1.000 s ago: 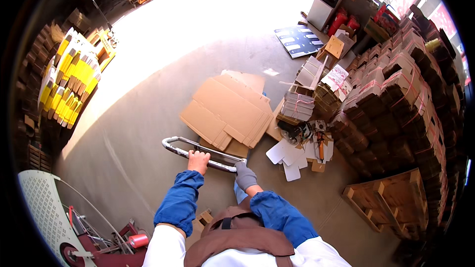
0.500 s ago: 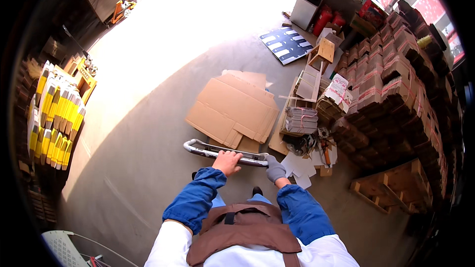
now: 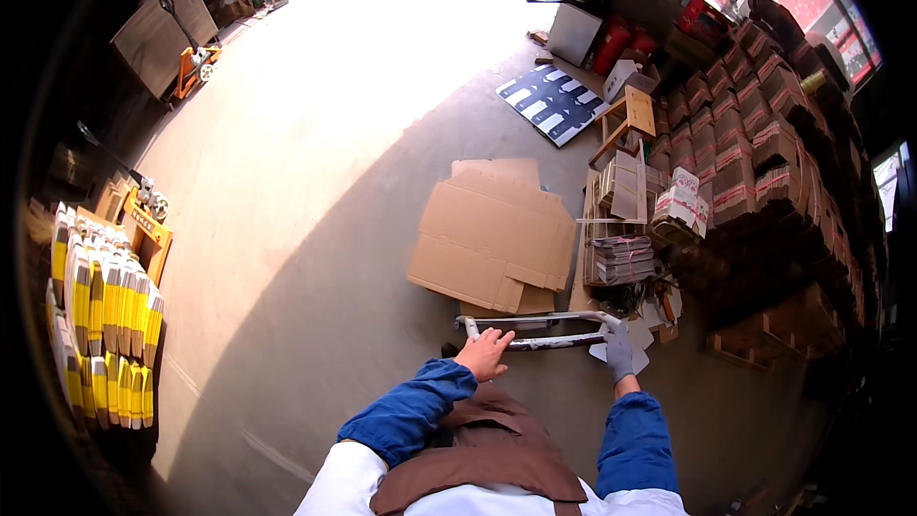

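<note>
A long, narrow metal frame (image 3: 559, 343) with rounded ends, pale on top and dark along its near side, is held crosswise in front of me. My right hand (image 3: 621, 352), in a grey glove, is closed around its right end. My bare left hand (image 3: 485, 354) touches the frame's left end, its fingers stretched and apart. Just beyond the frame, flattened brown cardboard sheets (image 3: 492, 239) lie stacked on the floor. A brown apron and blue sleeve covers show on my body and arms.
Tied bundles of folded cardboard (image 3: 726, 153) pile high on the right, by a wooden pallet (image 3: 778, 330). A wooden stool (image 3: 638, 115) and a patterned board (image 3: 552, 103) stand farther back. Yellow-and-white stacks (image 3: 105, 306) and an orange pallet jack (image 3: 196, 67) are left.
The view has turned, and things on the floor sit differently in it. My left hand has shifted from the middle of the frame to its left end, its fingers loosened.
</note>
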### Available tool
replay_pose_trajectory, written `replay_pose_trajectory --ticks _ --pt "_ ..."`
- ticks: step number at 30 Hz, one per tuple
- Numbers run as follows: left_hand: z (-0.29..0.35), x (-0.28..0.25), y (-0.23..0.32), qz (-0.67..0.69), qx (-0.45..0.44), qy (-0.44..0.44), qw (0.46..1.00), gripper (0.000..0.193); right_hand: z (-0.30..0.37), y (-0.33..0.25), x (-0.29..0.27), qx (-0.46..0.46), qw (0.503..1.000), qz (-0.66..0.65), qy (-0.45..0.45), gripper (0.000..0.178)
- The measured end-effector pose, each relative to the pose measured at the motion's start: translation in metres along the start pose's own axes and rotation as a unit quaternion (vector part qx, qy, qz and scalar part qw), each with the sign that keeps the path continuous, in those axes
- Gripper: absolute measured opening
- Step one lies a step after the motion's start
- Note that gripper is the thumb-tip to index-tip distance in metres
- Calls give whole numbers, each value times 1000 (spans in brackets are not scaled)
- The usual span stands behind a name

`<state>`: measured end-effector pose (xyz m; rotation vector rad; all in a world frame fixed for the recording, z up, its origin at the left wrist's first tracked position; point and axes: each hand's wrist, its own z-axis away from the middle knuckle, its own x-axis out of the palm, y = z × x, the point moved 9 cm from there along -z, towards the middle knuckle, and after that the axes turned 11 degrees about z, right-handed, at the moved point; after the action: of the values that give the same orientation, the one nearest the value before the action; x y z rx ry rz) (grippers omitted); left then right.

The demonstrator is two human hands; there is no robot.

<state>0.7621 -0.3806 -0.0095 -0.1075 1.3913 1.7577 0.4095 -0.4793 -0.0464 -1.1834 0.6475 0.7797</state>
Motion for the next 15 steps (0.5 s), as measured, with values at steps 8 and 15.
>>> replay_pose_trajectory --ticks 8,15 --pt "-32 -53 -158 264 -4 -48 963 70 -5 -57 44 138 935 77 317 55" --pt "114 -272 -505 -42 -394 -14 918 62 34 -128 57 289 881 243 284 62"
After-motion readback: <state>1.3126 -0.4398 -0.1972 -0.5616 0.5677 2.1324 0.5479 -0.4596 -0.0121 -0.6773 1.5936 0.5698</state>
